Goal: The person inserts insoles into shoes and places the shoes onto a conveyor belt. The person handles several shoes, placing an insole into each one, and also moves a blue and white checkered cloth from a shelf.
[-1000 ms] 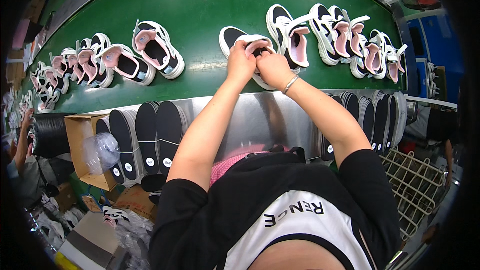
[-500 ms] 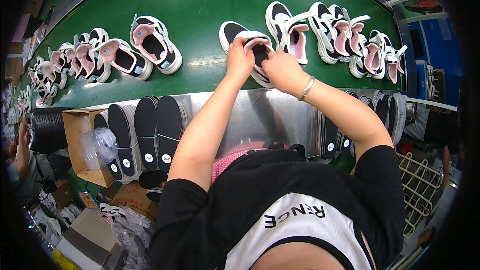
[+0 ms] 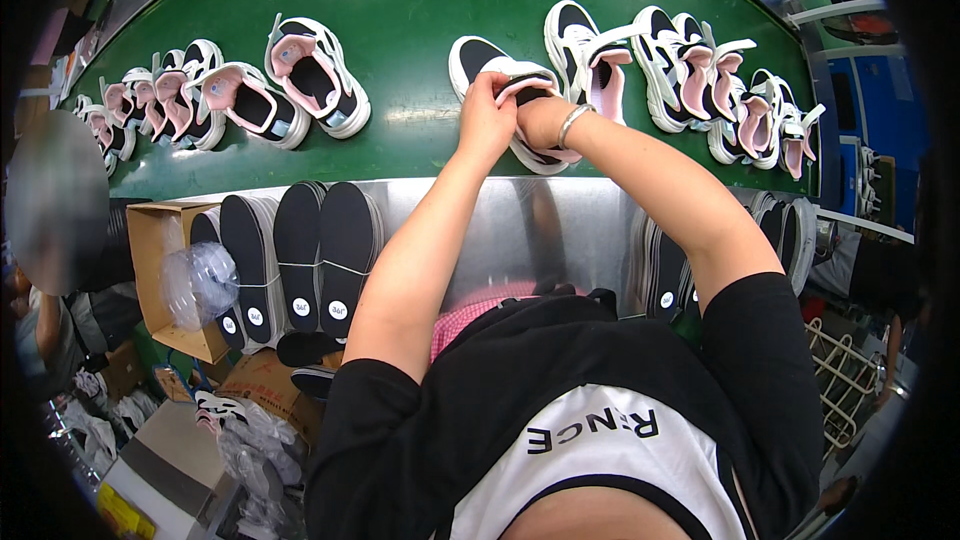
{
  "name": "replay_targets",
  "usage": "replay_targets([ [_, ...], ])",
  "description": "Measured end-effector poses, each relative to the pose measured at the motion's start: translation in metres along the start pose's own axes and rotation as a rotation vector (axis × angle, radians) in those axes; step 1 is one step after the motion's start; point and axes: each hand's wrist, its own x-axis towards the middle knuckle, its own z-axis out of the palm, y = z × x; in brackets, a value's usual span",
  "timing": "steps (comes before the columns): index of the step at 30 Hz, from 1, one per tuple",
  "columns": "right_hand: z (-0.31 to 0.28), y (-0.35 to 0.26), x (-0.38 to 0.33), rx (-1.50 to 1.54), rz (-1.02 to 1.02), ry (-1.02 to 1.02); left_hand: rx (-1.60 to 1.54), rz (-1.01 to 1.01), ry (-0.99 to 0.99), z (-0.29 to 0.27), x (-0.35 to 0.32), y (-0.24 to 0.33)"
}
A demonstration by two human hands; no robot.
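Note:
A black and white sneaker (image 3: 474, 62) with a pink lining rests on the green table in front of me, toe pointing away and to the left. My left hand (image 3: 488, 118) is closed on its tongue and the near side of its opening. Deep inside the shoe's opening is my right hand (image 3: 547, 122), bent at the wrist below a silver bracelet, with its fingers hidden. Just right of it another sneaker (image 3: 573, 30) of the same kind stands on the table, its strap hanging loose.
More sneakers line the green table (image 3: 410, 0), a left group (image 3: 235, 105) and a right group (image 3: 690, 75). Banded stacks of black insoles (image 3: 297, 240) stand on the metal ledge at left, beside a cardboard box (image 3: 150, 250) with clear plastic. Other insoles (image 3: 662, 265) stand right. A blurred person is at far left.
My right hand has pushed deeper into the sneaker, so its fingers no longer show. My left hand still holds the shoe's opening. The whole view has shifted slightly.

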Motion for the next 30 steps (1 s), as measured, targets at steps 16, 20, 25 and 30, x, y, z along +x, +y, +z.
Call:
replay_targets([
  [16,-0.006,-0.023,-0.036,-0.027,0.147,0.032,0.031,0.055,0.041,-0.002,-0.002,0.0],
  [20,0.016,-0.016,-0.047,0.03,0.192,0.01,0.05,0.064,0.026,0.003,-0.002,-0.002],
  [25,0.012,-0.014,-0.038,0.013,0.144,-0.146,0.023,0.063,-0.012,0.003,-0.002,0.002],
  [30,0.014,-0.014,-0.043,0.087,0.152,-0.095,0.112,0.052,0.0,-0.001,-0.002,0.012],
])
